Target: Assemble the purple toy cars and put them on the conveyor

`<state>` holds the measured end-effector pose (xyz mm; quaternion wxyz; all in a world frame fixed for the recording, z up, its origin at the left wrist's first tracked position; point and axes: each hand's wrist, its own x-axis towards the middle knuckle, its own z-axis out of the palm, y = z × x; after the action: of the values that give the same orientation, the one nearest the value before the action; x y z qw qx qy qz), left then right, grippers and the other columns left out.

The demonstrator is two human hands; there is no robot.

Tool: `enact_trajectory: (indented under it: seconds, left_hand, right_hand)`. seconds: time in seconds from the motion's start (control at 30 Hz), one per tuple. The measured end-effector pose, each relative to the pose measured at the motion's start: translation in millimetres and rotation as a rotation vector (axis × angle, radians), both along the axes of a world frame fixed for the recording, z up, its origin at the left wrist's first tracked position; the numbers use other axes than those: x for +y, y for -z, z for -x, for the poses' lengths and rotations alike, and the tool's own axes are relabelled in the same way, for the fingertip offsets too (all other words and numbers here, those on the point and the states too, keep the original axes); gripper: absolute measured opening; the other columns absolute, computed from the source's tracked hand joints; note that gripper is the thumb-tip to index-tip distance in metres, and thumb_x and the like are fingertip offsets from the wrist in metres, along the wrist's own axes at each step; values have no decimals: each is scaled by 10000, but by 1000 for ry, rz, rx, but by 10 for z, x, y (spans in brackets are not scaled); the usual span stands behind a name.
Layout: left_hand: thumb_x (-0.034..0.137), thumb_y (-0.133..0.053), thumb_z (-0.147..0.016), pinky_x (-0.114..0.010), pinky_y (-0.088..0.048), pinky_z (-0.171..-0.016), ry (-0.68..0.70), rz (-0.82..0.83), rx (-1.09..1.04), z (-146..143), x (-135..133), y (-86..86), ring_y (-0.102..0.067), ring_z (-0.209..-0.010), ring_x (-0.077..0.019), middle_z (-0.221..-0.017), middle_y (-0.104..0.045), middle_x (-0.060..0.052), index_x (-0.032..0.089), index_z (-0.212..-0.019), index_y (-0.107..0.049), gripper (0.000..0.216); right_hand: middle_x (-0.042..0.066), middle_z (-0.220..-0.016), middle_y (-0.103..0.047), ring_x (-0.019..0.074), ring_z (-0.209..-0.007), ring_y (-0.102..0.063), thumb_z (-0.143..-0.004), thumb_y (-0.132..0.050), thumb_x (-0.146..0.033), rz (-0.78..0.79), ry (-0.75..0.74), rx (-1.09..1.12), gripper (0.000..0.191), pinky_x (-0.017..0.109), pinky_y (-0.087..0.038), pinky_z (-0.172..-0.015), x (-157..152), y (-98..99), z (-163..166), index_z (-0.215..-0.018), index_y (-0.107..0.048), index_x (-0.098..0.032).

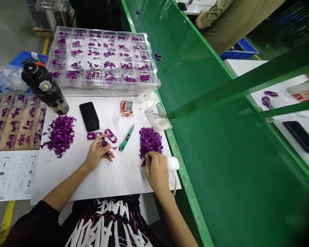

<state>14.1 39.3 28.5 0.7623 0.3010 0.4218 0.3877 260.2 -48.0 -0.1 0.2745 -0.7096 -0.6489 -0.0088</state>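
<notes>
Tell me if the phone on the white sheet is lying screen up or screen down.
Screen up: the phone shows a plain, unlit black glass face, with no camera lenses visible.

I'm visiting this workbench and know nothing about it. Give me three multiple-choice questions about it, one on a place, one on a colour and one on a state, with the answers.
1. Where is the green utility knife?
A) Between the left purple pile and the right purple pile
B) Inside the clear tray
C) On the green belt

2. What colour are the pieces under the right hand?
A) Yellow
B) Purple
C) White

3. What is the left hand doing?
A) Holding the knife
B) Resting on the black smartphone
C) Holding a small purple piece

Answers:
1 A, it lies between both piles.
2 B, the pile is plainly purple.
3 C, the piece shows between its fingers.
</notes>
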Motion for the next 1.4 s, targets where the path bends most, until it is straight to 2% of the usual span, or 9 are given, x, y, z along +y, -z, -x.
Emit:
enact_trajectory:
  seconds: [0.13, 0.2, 0.3, 0.4, 0.5, 0.6, 0.87, 1.2, 1.4]
  left_hand:
    - [325, -834, -773, -274, -564, -446, -3, 19, 18, -28, 2, 22, -715, -589, -177, -935, -637, 1, 235, -1164, -516, 512]
    - [316, -870, -736, -270, -557, -433, -11, 29, 26, -44, -3, 27, -717, -561, -187, -964, -684, -24, 226, -1135, -506, 548]
    - [379, -853, -764, -278, -579, -468, -38, 47, 23, -45, 11, 20, -756, -639, -236, -981, -730, -68, 218, -1207, -503, 587]
    - [547, -713, -861, -328, -620, -529, -71, 70, 10, -10, 61, 11, -776, -743, -284, -950, -753, -100, 205, -1278, -527, 570]
    - [585, -697, -854, -358, -633, -533, -107, 87, 14, 32, 123, 33, -762, -720, -279, -844, -744, -76, 189, -1274, -573, 591]
    - [550, -711, -858, -324, -626, -524, -157, 83, 35, 44, 157, 88, -729, -685, -236, -740, -690, -21, 210, -1311, -589, 580]
    - [494, -689, -891, -221, -587, -528, -263, 42, 148, -11, 91, 160, -591, -606, -129, -708, -620, 5, 231, -1159, -713, 376]
    - [490, -714, -862, -228, -569, -487, -305, 52, 144, -24, 81, 149, -596, -593, -141, -702, -638, 0, 225, -1114, -742, 366]
    - [471, -756, -828, -238, -573, -466, -348, 82, 108, -31, 83, 125, -643, -597, -143, -763, -694, -24, 190, -1010, -743, 335]
  right_hand:
    - [90, -938, -719, 205, -793, -662, -1005, -527, -280, -52, 83, 106, 190, 347, -550, -715, -5, -207, 75, -1112, -647, -180]
    - [67, -956, -753, 179, -755, -700, -985, -589, -296, -23, 82, 285, 179, 319, -584, -701, 66, -348, 187, -1101, -683, -198]
    - [37, -912, -778, 171, -691, -730, -936, -676, -290, 20, -10, 596, 111, 307, -627, -670, 299, -539, 441, -999, -728, -216]
    - [43, -915, -770, 194, -795, -751, -920, -691, -240, -67, -187, 596, 56, 329, -650, -728, 608, -632, 718, -932, -745, -234]
    - [35, -874, -746, 167, -745, -733, -942, -650, -198, -135, -290, 494, 93, 299, -645, -673, 859, -597, 929, -967, -728, -242]
    - [29, -871, -750, 151, -699, -724, -954, -611, -145, -181, -368, 434, 169, 275, -635, -639, 980, -473, 1049, -1082, -684, -229]
    - [64, -1016, -762, 212, -888, -739, -900, -624, -35, -284, -488, 341, 439, 375, -656, -799, 941, -184, 1121, -1285, -632, -244]
    - [57, -1033, -777, 220, -928, -741, -909, -627, -60, -279, -523, 289, 519, 381, -653, -821, 905, -158, 1103, -1386, -595, -264]
    - [65, -1039, -763, 212, -938, -714, -926, -597, -77, -177, -483, 399, 406, 383, -648, -803, 886, -222, 1150, -1285, -654, -255]
